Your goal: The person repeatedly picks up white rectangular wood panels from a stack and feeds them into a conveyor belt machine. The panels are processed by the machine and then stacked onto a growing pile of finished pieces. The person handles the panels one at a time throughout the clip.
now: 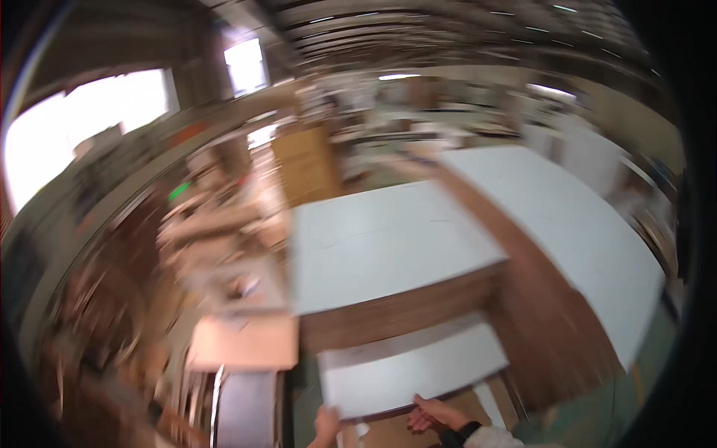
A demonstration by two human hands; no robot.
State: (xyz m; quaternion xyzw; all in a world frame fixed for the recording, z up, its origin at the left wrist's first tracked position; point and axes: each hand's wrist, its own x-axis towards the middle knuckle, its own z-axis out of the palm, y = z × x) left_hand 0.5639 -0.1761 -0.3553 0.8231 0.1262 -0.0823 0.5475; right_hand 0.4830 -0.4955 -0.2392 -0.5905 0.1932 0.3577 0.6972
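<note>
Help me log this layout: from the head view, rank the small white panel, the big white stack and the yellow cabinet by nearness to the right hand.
1. Small white panel, touching the right hand.
2. Big white stack, just beyond.
3. Yellow cabinet, far behind, upper left.

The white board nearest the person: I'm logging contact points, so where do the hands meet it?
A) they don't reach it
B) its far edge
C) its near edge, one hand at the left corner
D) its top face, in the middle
C: the left hand sits at the near left corner of the white board, the right hand along its near edge.
</note>
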